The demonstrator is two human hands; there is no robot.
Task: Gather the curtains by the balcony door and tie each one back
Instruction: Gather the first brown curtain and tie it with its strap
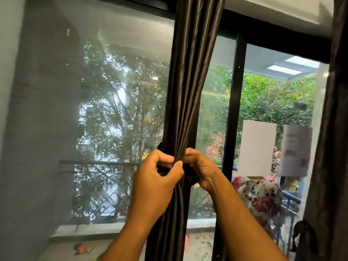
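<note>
Soft daylight through the glass door, hazy reflections, edges bowed and blurred

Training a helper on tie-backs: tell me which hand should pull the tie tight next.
Probably the left hand: its thumb and fingers pinch the dark tie at the front of the gathered curtain. The right hand clutches the bunch, steadying it.

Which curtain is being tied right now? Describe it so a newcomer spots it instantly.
Start at the black-framed glass balcony door. The dark brown satin curtain hangs down the middle of the view, bunched into a narrow column, with the left hand and right hand gripping it at its pinched waist. The other dark curtain, at the far right edge, is untouched.
</note>
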